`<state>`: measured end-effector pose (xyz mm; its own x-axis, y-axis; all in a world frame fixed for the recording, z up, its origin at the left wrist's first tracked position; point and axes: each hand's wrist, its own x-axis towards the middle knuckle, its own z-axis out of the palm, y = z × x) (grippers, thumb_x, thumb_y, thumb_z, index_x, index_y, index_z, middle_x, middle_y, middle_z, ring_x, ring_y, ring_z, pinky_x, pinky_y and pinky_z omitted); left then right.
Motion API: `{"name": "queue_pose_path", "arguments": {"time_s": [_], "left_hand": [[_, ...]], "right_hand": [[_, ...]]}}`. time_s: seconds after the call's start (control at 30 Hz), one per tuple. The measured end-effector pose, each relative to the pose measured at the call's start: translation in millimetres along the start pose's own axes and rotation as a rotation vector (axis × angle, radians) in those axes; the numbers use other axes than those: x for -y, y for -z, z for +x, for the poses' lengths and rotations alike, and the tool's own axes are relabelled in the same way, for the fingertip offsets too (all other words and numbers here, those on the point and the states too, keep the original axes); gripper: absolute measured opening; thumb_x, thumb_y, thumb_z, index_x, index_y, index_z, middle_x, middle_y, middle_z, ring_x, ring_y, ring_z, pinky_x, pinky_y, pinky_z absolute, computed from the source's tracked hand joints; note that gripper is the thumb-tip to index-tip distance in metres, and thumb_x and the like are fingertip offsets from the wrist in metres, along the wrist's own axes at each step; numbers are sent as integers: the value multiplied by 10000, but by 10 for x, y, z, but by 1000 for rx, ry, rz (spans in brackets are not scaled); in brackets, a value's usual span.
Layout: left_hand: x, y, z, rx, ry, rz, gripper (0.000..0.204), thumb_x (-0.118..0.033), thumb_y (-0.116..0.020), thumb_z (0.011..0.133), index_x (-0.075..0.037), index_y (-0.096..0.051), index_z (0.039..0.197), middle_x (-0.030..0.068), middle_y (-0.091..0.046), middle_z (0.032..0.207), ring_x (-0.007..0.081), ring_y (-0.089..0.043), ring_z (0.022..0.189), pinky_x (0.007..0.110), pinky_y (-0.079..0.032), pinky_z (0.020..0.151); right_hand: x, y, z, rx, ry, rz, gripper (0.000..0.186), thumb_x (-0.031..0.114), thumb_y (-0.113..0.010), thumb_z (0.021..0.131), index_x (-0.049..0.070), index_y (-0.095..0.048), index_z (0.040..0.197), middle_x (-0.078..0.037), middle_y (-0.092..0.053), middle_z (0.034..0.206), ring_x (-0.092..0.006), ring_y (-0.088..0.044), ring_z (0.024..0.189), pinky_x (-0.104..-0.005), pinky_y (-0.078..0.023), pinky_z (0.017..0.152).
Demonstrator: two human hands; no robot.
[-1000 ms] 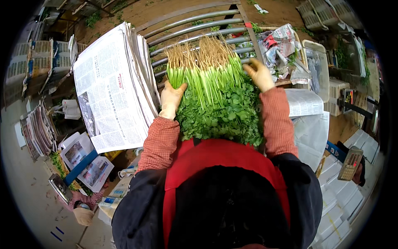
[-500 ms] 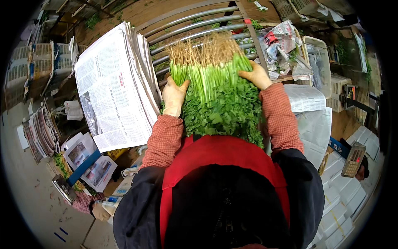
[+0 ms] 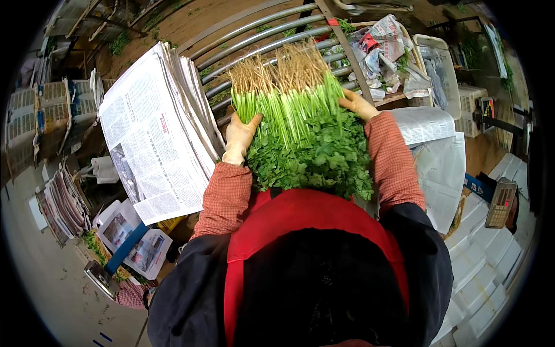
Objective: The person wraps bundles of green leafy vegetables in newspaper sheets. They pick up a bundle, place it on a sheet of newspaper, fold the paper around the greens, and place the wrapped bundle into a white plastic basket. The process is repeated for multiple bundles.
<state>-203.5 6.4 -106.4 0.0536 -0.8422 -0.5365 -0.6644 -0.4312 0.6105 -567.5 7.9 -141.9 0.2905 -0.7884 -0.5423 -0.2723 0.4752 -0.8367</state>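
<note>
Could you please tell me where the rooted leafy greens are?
In the head view, the rooted leafy greens lie above centre, roots over the metal-barred rack, between left hand and right hand, with the large newspaper stack leftward.

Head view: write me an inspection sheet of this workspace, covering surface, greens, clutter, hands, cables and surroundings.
Surface: metal-barred rack under the greens.
Job's things: leafy greens, roots pointing away from the person, leaves toward the red apron.
Clutter: newspaper stack at left; crumpled newspaper at right.
Hands: left hand at the greens' left edge, right hand at their right edge.
Cables: nothing seen.
Surroundings: white boxes lower right; another person's checked sleeve lower left.
</note>
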Motion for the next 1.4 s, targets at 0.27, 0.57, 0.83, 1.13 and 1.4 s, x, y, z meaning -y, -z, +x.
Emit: {"name": "queue_pose_path", "arguments": {"time_s": [0.27, 0.57, 0.83, 1.13, 1.4], "left_hand": [[-216, 177, -32, 31, -74, 14, 680, -471, -680, 743, 69, -514, 1123, 259, -614, 1034, 359, -601, 976, 379, -454, 860], [-187, 41, -58, 72, 39, 330, 828, -543, -545, 818, 108, -336, 1287, 333, -578, 1021, 430, -582, 959, 421, -464, 849], [-104, -70, -10, 45, -62, 105, 723, -515, -611, 776, 59, -469, 1192, 289, -599, 1038, 411, -575, 999, 406, -446, 868], [120, -78, 188, 222, -269, -52, 565, -354, -574, 882, 82, -458, 1223, 171, -557, 1179, 247, -524, 1031, 314, -399, 898], [-327, -263, 131, 468, -322, -408, 706, -456, -562, 870, 32, -337, 1328, 119, -470, 1269, 207, -478, 1101, 324, -381, 942]], "right_hand": [[1300, -430, -237, -240, 11, -657, 766, 373, -722, 713, 21, -393, 1309, -209, -561, 1164, -308, -563, 1028, -379, -456, 878], [634, -427, -201, -308, -81, -531, 877, 491, -621, 795, 8, -206, 1399, -277, -464, 1268, -375, -470, 1173, -375, -387, 979], [190, -149, -6, -146, -38, -390, 907, 602, -603, 753, 14, -301, 1374, -216, -433, 1330, -323, -433, 1216, -365, -346, 1002], [595, -296, 127, 67, -211, -513, 1010, 643, -551, 771, 20, -109, 1431, -195, -163, 1474, -300, -248, 1336, -373, -272, 1080], [231, -360, 54, 52, -41, 95, 856, 423, -632, 827, -4, -177, 1412, -169, -326, 1410, -294, -419, 1227, -346, -393, 1006]]}}
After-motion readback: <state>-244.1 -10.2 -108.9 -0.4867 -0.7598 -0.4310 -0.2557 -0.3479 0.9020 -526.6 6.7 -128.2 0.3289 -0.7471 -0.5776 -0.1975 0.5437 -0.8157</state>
